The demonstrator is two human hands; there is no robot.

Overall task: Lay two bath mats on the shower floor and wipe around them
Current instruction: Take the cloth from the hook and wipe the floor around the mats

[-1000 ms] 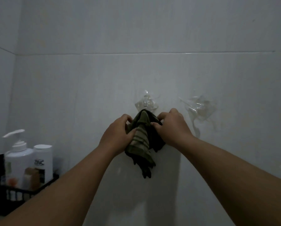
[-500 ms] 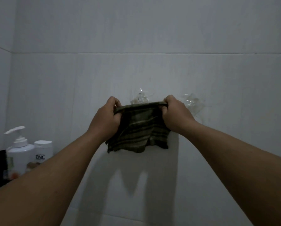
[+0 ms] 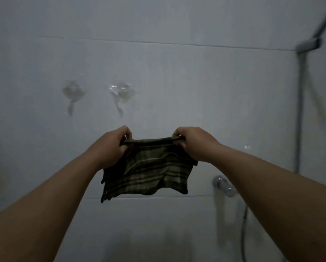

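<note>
- The grip of the left hand (image 3: 109, 148) is closed tight: fingers and thumb curl round the upper left corner of a dark green striped cloth (image 3: 149, 173).
- The grip of the right hand (image 3: 193, 143) is closed the same way, pinching the upper right corner of that cloth, thumb under the edge and fingers over it.
- The cloth hangs between the two hands in mid-air, in front of the wall; its top edge is pulled taut into a near-straight line and the rest droops below, creased, with an uneven lower hem.
- Both forearms reach up and forward from the lower corners of the view.
- The surface behind is a tiled wall (image 3: 177, 82) of large pale tiles, dimly lit, with one horizontal grout line high up and another just below the cloth's lower hem.
- Two clear plastic hooks (image 3: 73, 91) are stuck to the wall side by side, above and left of the hands; both hang bare.
- One chrome valve (image 3: 223, 185) juts from the wall at lower right, with a hose (image 3: 244, 233) dropping beneath it.
- One upright shower rail (image 3: 299, 110) runs up the right side to a metal bracket (image 3: 308, 45).
- A dark object shows at the far left edge, too cut off to tell.
- Count: two hands, one cloth, two hooks, one valve, one rail.
</note>
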